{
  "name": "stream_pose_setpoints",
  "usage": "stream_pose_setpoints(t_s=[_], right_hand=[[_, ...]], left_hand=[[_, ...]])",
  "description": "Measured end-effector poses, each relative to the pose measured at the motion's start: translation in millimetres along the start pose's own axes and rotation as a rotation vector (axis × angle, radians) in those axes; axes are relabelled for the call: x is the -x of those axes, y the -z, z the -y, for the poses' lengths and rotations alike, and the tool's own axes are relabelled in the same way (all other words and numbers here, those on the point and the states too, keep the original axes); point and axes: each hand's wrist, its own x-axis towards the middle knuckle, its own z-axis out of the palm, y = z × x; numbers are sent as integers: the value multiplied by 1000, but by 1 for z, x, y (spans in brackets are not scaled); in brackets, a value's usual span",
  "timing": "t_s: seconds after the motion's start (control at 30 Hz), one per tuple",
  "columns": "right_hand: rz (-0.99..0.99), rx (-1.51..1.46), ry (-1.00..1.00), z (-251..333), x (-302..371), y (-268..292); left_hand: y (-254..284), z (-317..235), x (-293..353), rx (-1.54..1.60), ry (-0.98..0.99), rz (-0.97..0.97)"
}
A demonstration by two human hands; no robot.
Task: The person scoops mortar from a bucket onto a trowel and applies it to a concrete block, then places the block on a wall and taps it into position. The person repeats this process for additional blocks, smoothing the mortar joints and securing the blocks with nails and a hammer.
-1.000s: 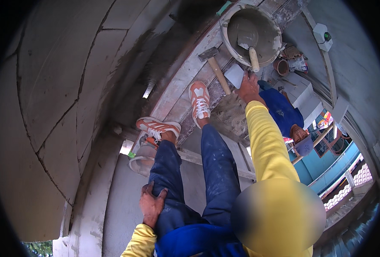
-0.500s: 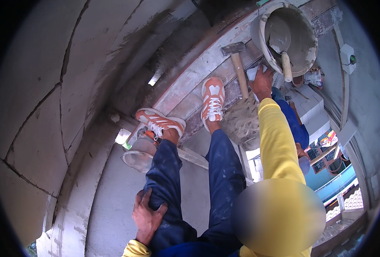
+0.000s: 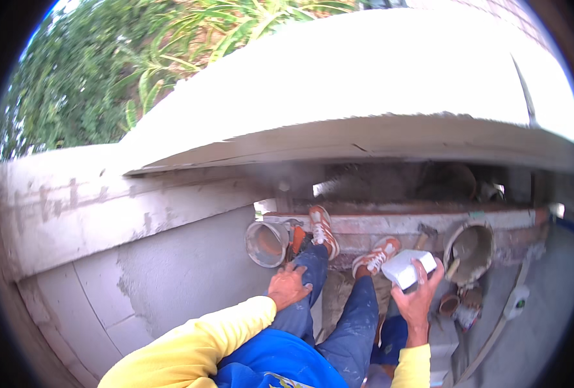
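My right hand point(image 3: 419, 297) grips a small white block point(image 3: 405, 269), raised above the scaffold planks near my right shoe. Thumb and fingers press on its sides. My left hand point(image 3: 289, 288) lies on my left knee with fingers apart, holding nothing. To the right of the block stands a mortar bucket point(image 3: 491, 249); the handle of a trowel point(image 3: 453, 268) sticks out over its rim. A hammer point(image 3: 427, 231) lies between the block and that bucket, its handle partly hidden by the block.
My shoes stand on planks point(image 3: 364, 224). A second bucket point(image 3: 254, 253) with orange-handled tools is beside my left foot. Below the planks is another person in blue point(image 3: 394, 333). A bright pale wall point(image 3: 339, 71) rises ahead; a grey wall point(image 3: 190, 271) runs at left.
My right hand has lifted the white block from beside the mortar bucket. My view has swung up and turned, bringing the wall top and plants into sight. My left hand stays on the knee.
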Motion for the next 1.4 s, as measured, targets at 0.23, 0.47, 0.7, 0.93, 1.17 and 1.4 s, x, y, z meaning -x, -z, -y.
stream_pose_setpoints(t_s=[0.23,0.47,0.7,0.93,1.17,1.4], right_hand=[[436,-218,606,244,-107,26],[570,-113,1044,434,-178,12],[487,-212,1213,598,-229,-75],[582,-117,1198,642,-234,-161],[734,-13,1055,632,-228,-202],[709,215,932,602,-240,-232]], left_hand=[[-25,23,12,218,78,-48],[-62,16,25,560,241,-128],[-84,-3,21,673,319,-161],[-86,-1,26,694,372,-143],[-88,7,25,735,385,-114],[-82,18,30,786,357,-64]])
